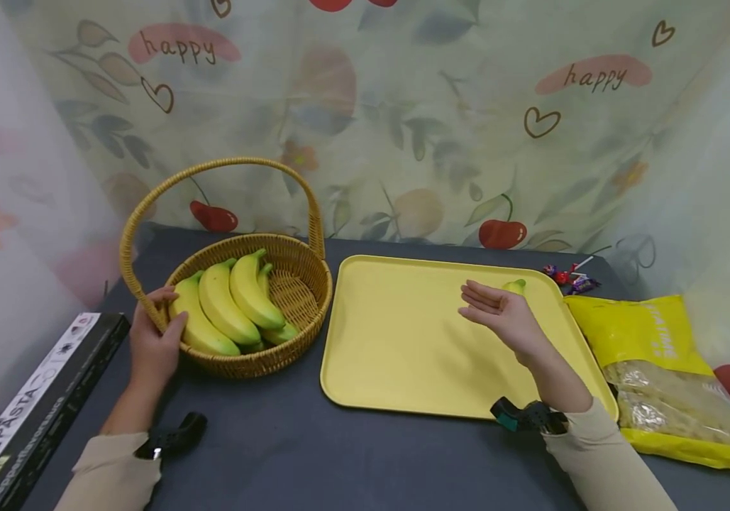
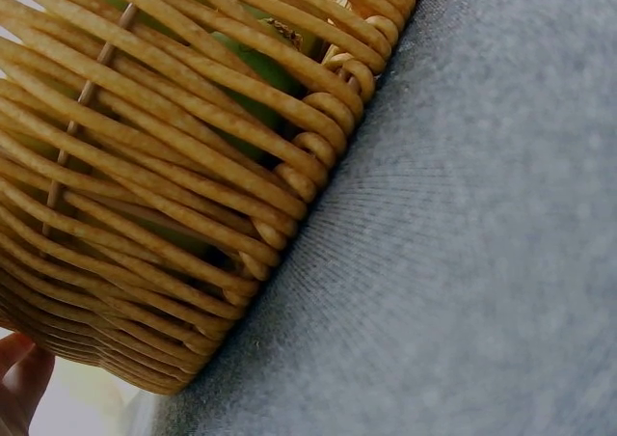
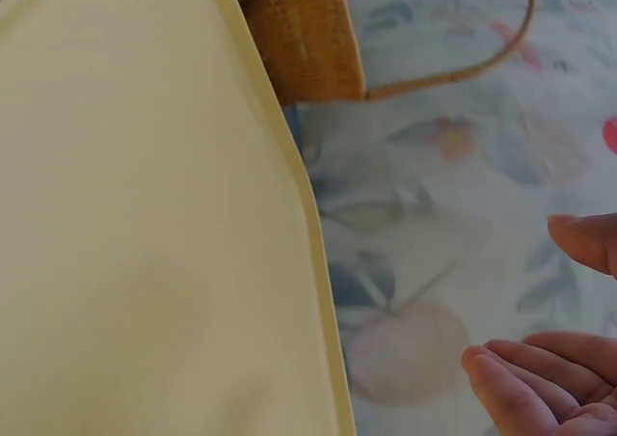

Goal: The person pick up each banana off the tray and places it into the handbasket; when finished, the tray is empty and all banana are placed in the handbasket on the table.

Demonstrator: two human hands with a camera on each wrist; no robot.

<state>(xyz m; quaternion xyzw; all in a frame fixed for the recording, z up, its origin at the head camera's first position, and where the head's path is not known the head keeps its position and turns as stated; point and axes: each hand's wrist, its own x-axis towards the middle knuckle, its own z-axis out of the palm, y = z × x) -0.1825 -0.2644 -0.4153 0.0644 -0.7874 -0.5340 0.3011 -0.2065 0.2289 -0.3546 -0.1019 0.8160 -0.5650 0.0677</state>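
Observation:
A wicker basket [image 1: 301, 341] with a tall arched handle stands on the left, holding several yellow bananas [image 1: 227, 301] with green tips. My left hand [image 1: 155, 341] grips its left rim near the foot of the handle. Close up, the left wrist view has the basket's woven side [image 2: 164, 166], with green showing through the gaps. Above the yellow tray [image 1: 396, 341], my right hand [image 1: 499, 316] is held with fingers straight, nothing in it. A yellow piece with a greenish tip [image 1: 515, 286], like a banana's end, shows behind that hand; the rest is hidden.
A long black pasta box [image 1: 52, 404] lies at the left edge. Right of the tray are a yellow bag [image 1: 671, 383] with a see-through middle and some wrapped candies [image 1: 574, 277]. A patterned curtain [image 1: 377, 128] hangs behind the dark table [image 1: 313, 454].

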